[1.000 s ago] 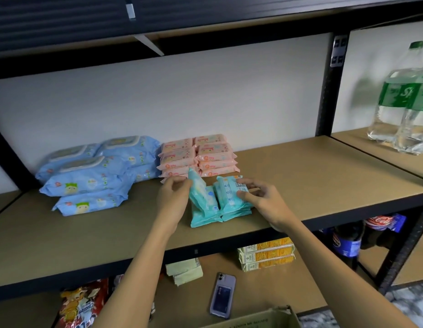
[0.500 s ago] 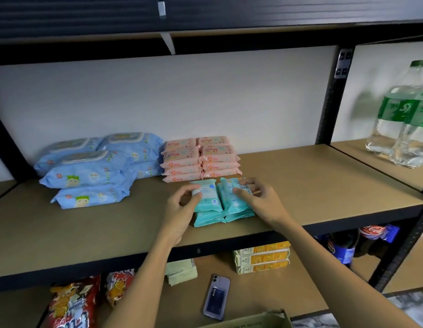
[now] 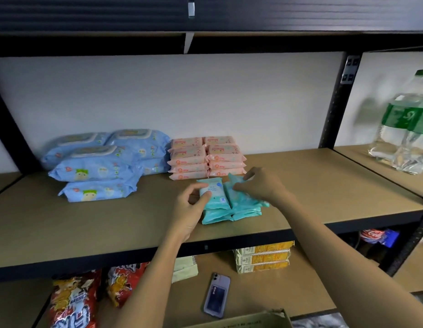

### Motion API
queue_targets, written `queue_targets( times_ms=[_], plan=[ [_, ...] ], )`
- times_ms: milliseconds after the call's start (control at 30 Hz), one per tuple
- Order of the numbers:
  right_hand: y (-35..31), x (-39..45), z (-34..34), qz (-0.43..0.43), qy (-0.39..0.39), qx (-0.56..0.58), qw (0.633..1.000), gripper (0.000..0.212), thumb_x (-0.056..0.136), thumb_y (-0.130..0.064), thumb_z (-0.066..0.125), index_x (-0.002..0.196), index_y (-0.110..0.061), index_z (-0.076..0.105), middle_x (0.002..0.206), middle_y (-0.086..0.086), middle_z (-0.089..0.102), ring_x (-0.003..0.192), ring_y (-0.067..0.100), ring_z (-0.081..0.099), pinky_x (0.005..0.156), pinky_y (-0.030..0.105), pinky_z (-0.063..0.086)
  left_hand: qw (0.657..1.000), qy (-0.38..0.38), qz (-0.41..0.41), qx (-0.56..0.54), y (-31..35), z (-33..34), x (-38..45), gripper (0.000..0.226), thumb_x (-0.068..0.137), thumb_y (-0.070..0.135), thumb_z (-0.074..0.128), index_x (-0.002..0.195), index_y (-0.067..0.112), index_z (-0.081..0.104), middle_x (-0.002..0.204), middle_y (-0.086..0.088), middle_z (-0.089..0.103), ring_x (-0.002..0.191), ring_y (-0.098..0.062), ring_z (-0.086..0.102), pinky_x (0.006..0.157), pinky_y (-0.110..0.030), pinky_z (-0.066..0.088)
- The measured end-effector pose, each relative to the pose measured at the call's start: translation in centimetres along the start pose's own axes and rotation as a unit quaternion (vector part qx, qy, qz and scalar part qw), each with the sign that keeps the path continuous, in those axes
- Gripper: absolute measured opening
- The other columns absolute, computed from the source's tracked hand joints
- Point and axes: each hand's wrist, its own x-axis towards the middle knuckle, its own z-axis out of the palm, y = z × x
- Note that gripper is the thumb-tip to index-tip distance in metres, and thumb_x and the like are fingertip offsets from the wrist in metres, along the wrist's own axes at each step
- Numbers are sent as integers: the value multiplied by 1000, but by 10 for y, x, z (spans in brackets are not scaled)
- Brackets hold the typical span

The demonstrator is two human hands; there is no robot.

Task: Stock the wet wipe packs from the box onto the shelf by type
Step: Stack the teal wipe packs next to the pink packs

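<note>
- Head view: at frame centre, the left hand (image 3: 190, 210) pinches the left teal wipe pack (image 3: 214, 194); the right hand (image 3: 262, 185) curls its fingers on the right teal stack (image 3: 244, 202).
- Both stacks sit on the shelf (image 3: 111, 228), in front of the pink packs (image 3: 207, 157); box (image 3: 248, 320) at bottom edge.

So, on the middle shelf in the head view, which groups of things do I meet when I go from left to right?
Blue wipe packs → pink wipe packs → teal wipe packs, with both hands on them → bare shelf board → black upright post → clear bottles with green labels.
</note>
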Motion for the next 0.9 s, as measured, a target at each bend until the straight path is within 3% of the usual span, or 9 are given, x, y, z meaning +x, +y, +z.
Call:
queue_targets(
  times_ms=[100, 233, 467, 667, 767, 900],
  plan=[
    [7, 5, -5, 46, -20, 134, 990, 40, 84, -45, 74, 106, -13, 66, 94, 0, 67, 88, 18, 65, 80, 39, 59, 1000, 1, 0, -5, 0, 0, 0, 16, 92, 16, 71, 100, 29, 71, 102, -2, 68, 84, -10, 67, 67, -22, 55],
    [11, 3, -13, 71, -42, 254, 964, 31, 91, -34, 69, 108, -9, 67, 95, 3, 68, 79, 13, 62, 59, 24, 48, 1000, -3, -2, -14, 0, 0, 1, 15, 93, 15, 70, 104, 26, 71, 104, -2, 66, 80, -4, 68, 63, -20, 54],
    [12, 6, -18, 74, -60, 402, 911, 25, 95, -19, 62, 115, -5, 66, 104, 16, 73, 80, 24, 67, 68, 32, 57, 1000, -3, 1, -15, -1, 0, 1, 15, 93, 14, 69, 105, 23, 71, 101, 0, 66, 76, 4, 66, 64, -18, 53],
    [17, -3, -11, 16, -68, 394, 916, 23, 101, -13, 54, 123, -7, 59, 103, 10, 72, 79, 14, 70, 63, 24, 56, 1000, -6, 5, -14, -4, -1, 2, 15, 93, 14, 69, 107, 21, 71, 104, -5, 67, 73, 5, 64, 62, -17, 52],
    [24, -6, -8, -10, -68, 393, 917, 30, 98, -17, 62, 125, -7, 59, 101, 10, 73, 78, 14, 72, 65, 24, 57, 1000, -5, 3, -10, -6, -2, 3, 15, 92, 16, 71, 105, 25, 72, 107, -6, 66, 75, 3, 65, 63, -19, 53],
    [39, -10, 2, -51, -58, 301, 950, 45, 88, -20, 76, 129, -16, 58, 100, 7, 67, 86, 17, 70, 70, 22, 56, 1000, -3, 4, -16, -4, 0, 2, 15, 93, 13, 70, 106, 20, 71, 101, -5, 67, 72, 5, 64, 61, -16, 51]
  ],
)
